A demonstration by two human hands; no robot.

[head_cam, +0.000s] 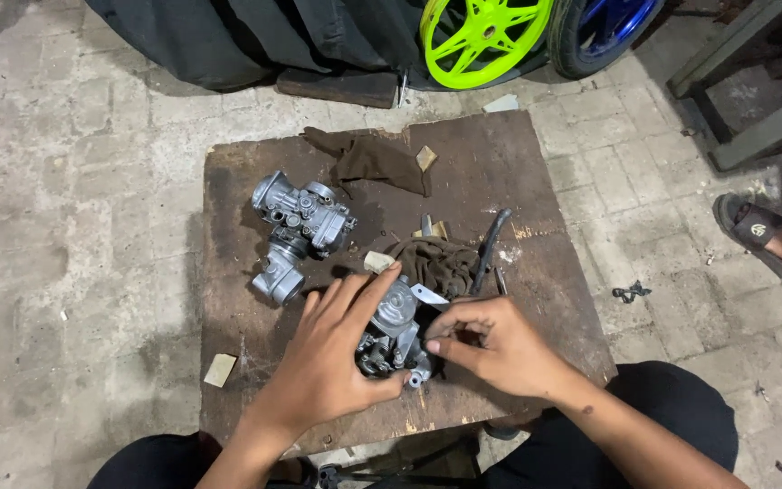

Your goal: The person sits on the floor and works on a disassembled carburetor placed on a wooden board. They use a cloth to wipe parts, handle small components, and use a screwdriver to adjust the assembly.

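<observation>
Carburetor (394, 337), a grey metal one, sits at the lower middle of the frame on a worn brown wooden board (518, 172) that lies on a paved floor (74, 181). The left hand (332, 362) is clasped over its left side, fingers spread across the top and thumb curled beneath, steadying it. The right hand (491, 344) is pinched at the carburetor's right side, thumb and forefinger drawn together as if on a small part, but what they grip is too small to tell.

As a judgement, the work looks partway through: this carburetor is in hand and being worked on, while 1 second carburetor (296, 231) lies untouched at the middle left of the board, well apart from both hands. Whether either unit is finished cannot be told.

Just above the hands lies a crumpled brown rag (436, 263) with a black hose (491, 244) beside it. Another dark rag (373, 161) lies at the board's top. A green wheel (481, 36) and a blue wheel (604, 27) stand at the upper edge. At the right edge, another person's sandalled foot (762, 231) shows.
</observation>
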